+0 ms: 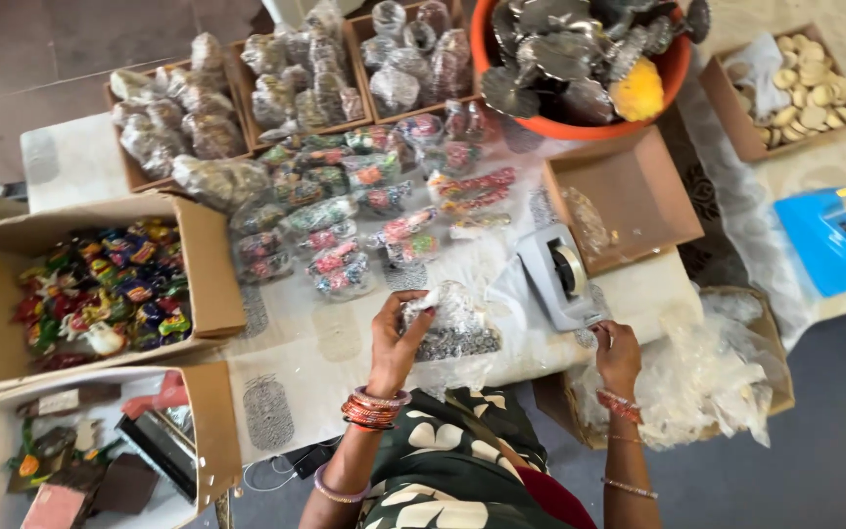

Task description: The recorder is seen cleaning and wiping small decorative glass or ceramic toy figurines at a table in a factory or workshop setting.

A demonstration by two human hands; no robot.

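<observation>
Pinching a filled clear bag (pixel 447 323), the left hand (pixel 396 338) could spill it while the right hand (pixel 617 355) grips tape by the dispenser (pixel 560 277).

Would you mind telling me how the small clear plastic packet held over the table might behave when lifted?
The clear plastic packet pinched by the left hand looks thin and crinkled, so probably floppy. Its filled bottom likely sags, and the glossy film may slip.

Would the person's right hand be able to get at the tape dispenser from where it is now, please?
Probably yes. The right hand sits just below the white tape dispenser, fingertips at its near edge, with nothing between them. The left hand holds the small clear packet off to the side.
</observation>
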